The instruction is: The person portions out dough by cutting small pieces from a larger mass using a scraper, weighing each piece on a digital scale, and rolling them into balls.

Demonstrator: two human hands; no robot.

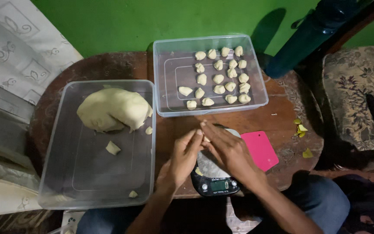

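Left hand (182,158) and right hand (227,147) pressed together, fingers clamped on a small dough piece (206,139) between the fingertips, directly above the kitchen scale (213,175). Filled tray (259,82) lies just beyond the fingertips.

The person's arms are bare to past the elbows, with no sleeves showing. The left hand (182,158) and right hand (228,147) wear no gloves, rings or watch. Below the table (282,112) edge, blue trousers of denim-like cloth cover both knees.

Dim warm light – dark corners, edges bowed, focus soft.
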